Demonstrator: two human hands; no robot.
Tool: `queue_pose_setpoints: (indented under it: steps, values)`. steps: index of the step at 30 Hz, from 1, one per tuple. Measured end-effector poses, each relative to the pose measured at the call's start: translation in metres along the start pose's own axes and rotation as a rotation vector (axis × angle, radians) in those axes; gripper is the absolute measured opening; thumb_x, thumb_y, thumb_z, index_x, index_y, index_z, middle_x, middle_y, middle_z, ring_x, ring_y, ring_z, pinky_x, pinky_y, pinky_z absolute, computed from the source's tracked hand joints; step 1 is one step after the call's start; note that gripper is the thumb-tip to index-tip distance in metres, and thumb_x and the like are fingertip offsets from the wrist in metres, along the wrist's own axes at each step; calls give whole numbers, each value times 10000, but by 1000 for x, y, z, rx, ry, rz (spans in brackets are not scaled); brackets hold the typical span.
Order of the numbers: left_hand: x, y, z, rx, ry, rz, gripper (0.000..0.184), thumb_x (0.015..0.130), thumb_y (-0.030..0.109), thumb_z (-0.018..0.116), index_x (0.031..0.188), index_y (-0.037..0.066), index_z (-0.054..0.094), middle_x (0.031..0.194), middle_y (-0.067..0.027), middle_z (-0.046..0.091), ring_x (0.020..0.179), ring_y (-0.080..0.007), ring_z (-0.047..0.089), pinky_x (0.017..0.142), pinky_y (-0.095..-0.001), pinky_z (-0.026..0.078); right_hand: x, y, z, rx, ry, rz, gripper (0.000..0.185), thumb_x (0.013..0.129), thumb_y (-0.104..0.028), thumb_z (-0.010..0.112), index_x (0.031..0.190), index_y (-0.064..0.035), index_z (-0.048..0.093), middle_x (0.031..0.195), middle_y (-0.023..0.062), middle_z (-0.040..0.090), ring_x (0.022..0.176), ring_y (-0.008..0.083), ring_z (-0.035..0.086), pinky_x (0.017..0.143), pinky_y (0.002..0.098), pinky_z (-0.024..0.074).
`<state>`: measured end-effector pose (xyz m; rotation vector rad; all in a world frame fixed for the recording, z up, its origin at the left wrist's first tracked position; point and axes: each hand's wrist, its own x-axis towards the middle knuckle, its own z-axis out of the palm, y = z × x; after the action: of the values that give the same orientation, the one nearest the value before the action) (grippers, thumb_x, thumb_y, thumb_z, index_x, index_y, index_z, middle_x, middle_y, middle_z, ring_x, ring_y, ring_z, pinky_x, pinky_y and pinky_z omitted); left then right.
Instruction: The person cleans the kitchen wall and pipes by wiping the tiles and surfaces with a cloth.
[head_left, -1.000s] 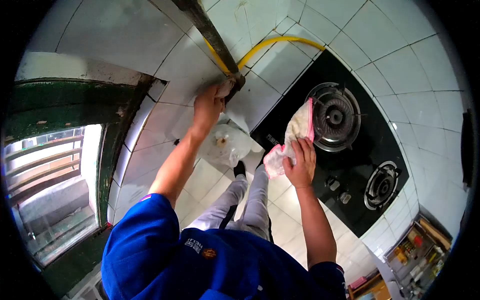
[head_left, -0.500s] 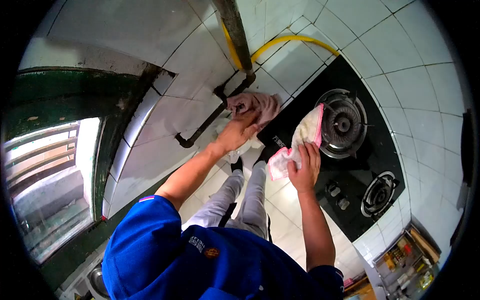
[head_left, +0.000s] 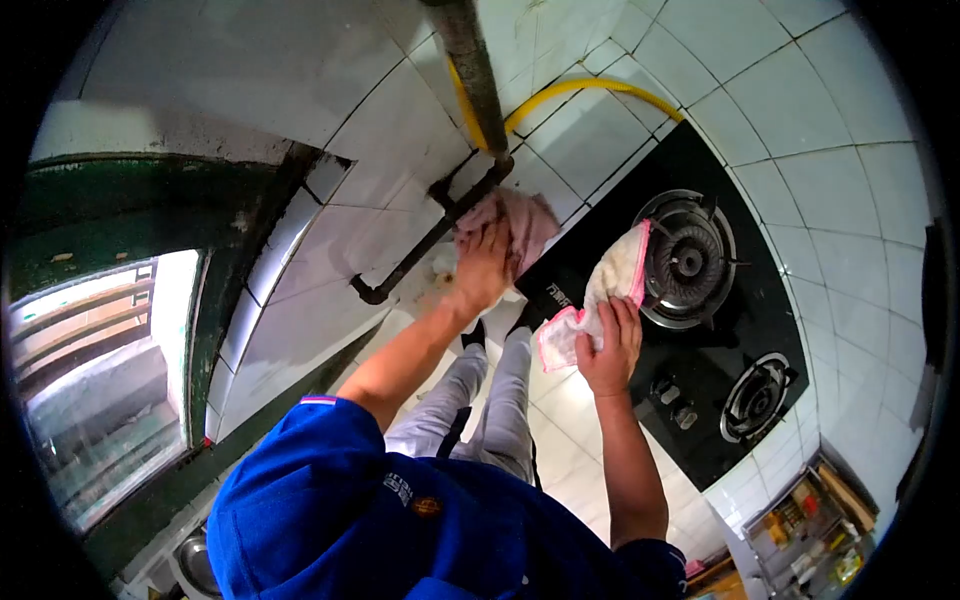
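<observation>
Left of the black glass stove (head_left: 762, 308), the left hand (head_left: 486, 268) covers rumpled pink cloth (head_left: 532, 222); at the stove's edge, the right hand (head_left: 609, 346) covers pink-edged white cloth (head_left: 617, 266); palms hidden, cannot tell grip.

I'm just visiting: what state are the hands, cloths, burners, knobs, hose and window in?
Left hand: on the pink cloth, grip unclear.
Right hand: on the pale cloth, grip unclear.
Pink cloth: bunched.
Pale cloth: rumpled, partly on the stove.
Larger burner: no flame visible.
Smaller burner: no flame visible.
Knobs: settings unreadable.
Yellow hose: curved.
Window: open or shut, unclear.
</observation>
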<state>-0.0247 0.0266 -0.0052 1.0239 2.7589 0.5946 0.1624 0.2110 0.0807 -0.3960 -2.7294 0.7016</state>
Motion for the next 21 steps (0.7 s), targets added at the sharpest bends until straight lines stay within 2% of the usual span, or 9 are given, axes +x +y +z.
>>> queue_pose_setpoints:
  steps: [2,3,4,6,7,11,13,16,21]
  values:
    - [-10,-1,3,53,49,-76,705,908,304,610,1475,-20,346,1508,-258,378,1353,-453,379,1067,-640,305,2,2,1,3,19,-2,526,759,-223,675,1245,-46,581,1299,172,558,1253,414,489,1067,514,385]
    - [1,8,-1,88,143,-77,667,888,266,608,1431,-53,390,1441,-261,442,1296,-437,430,1098,-524,312,-1,1,1,8,14,-12,524,757,-222,677,1242,-48,583,1299,170,559,1255,413,489,1068,513,385]
    - [16,6,7,88,136,-82,667,888,266,608,1431,-53,390,1441,-261,442,1296,-437,430,1098,-524,312,-3,0,0,11,6,-10,524,757,-222,677,1242,-48,583,1299,170,559,1255,413,489,1068,513,385]
    - [53,5,17,-197,111,-207,699,870,257,631,1442,-51,374,1440,-266,432,1271,-438,441,1080,-543,322,0,0,0,10,5,3,516,757,-222,678,1235,-52,585,1297,167,559,1256,414,488,1066,516,386]
    - [51,14,12,-31,199,-128,677,876,246,620,1440,-44,382,1432,-260,436,1253,-439,449,1062,-534,349,-1,0,-1,6,0,0,516,757,-222,678,1235,-52,585,1297,167,559,1256,414,488,1066,516,386]
    - [-5,14,-6,82,178,-110,633,890,209,607,1431,-41,394,1456,-250,421,1239,-445,451,1046,-501,382,1,2,0,13,3,2,506,763,-230,674,1229,-52,587,1293,169,559,1254,417,490,1065,516,387]
    - [-32,12,-18,-72,4,-8,587,892,149,608,1417,-34,419,1481,-236,405,1256,-457,439,1056,-492,381,-1,1,1,9,10,6,506,764,-232,673,1229,-52,586,1293,170,559,1254,418,490,1065,516,388]
    - [-38,16,-35,-273,75,15,562,882,98,620,1398,-38,444,1488,-243,399,1283,-470,420,1082,-511,355,-1,0,-1,27,-1,16,513,765,-231,673,1237,-51,582,1295,171,558,1254,417,491,1066,519,385]
    - [14,16,-24,-117,81,-72,564,822,35,619,1368,-35,496,1427,-244,476,1232,-429,500,1042,-471,419,1,1,-2,11,-26,0,526,771,-231,675,1252,-46,574,1296,176,557,1254,414,489,1073,520,374]
